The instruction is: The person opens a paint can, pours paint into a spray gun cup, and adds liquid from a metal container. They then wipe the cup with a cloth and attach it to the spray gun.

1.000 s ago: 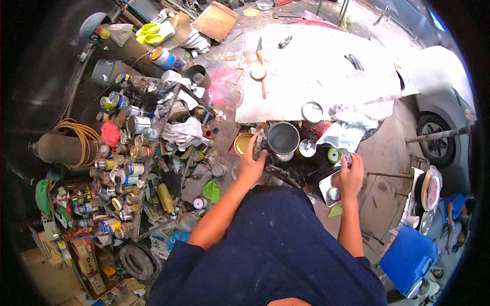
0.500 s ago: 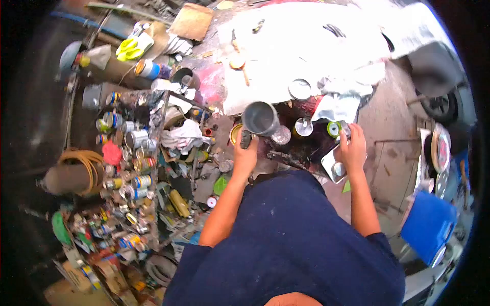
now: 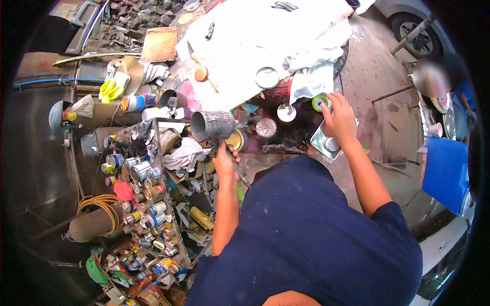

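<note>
My left hand (image 3: 225,162) is wrapped round the dark handle below a grey metal cup (image 3: 213,125), whose open mouth faces left. Just behind that hand is a can with a yellow rim (image 3: 235,141). My right hand (image 3: 339,118) has its fingers on a bottle with a green ring (image 3: 320,103), standing at the edge of the dark work surface. Under the right wrist lies a white-rimmed tray (image 3: 317,142) with a small round lid (image 3: 331,144). Between my hands are a speckled round can (image 3: 266,128) and a white-topped can (image 3: 286,112).
A white sheet (image 3: 240,46) carries an open round tin (image 3: 267,78) and an orange-brown lid (image 3: 201,74). Many paint cans (image 3: 142,171) crowd the shelf at left. White rags (image 3: 185,153) lie beside it. A blue panel (image 3: 447,171) and a car wheel (image 3: 416,35) are at right.
My left hand has moved left with the cup, which has tipped so that its mouth faces left. The view has shifted. My right hand remains at the green-ringed bottle.
</note>
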The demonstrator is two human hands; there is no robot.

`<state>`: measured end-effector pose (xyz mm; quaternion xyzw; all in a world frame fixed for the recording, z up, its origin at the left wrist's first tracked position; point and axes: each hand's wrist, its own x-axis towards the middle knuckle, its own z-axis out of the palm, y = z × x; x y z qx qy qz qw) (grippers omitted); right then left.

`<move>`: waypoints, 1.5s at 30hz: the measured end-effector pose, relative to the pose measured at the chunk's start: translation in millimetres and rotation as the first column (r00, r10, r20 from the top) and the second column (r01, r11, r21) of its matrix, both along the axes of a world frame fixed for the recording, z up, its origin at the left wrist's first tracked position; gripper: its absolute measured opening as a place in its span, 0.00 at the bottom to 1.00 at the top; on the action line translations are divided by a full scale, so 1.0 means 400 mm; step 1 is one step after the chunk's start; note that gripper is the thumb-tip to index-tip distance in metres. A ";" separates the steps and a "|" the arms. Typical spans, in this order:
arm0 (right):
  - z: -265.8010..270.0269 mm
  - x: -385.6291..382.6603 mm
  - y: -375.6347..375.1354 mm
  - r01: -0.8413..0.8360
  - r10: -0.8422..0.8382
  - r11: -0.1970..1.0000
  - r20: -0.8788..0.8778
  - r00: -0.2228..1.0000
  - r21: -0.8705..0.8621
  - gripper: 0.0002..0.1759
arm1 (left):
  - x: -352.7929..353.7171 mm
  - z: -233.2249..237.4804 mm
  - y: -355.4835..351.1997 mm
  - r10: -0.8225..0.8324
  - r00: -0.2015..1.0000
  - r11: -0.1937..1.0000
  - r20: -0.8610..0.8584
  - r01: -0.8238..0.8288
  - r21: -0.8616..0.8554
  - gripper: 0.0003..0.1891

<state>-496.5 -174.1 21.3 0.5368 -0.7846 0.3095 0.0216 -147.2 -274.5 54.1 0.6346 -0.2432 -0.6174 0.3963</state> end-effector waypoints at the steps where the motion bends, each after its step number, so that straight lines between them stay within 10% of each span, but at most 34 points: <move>1: 0.003 0.002 0.000 0.003 -0.003 1.000 -0.006 1.000 0.002 0.20 | 0.004 -0.004 -0.001 0.002 1.000 1.000 -0.002 -0.002 -0.003 0.14; 45: -0.010 0.000 -0.004 -0.020 0.022 0.994 -0.018 1.000 0.107 0.16 | 0.007 0.029 0.015 0.030 0.999 0.999 0.044 -0.028 -0.031 0.16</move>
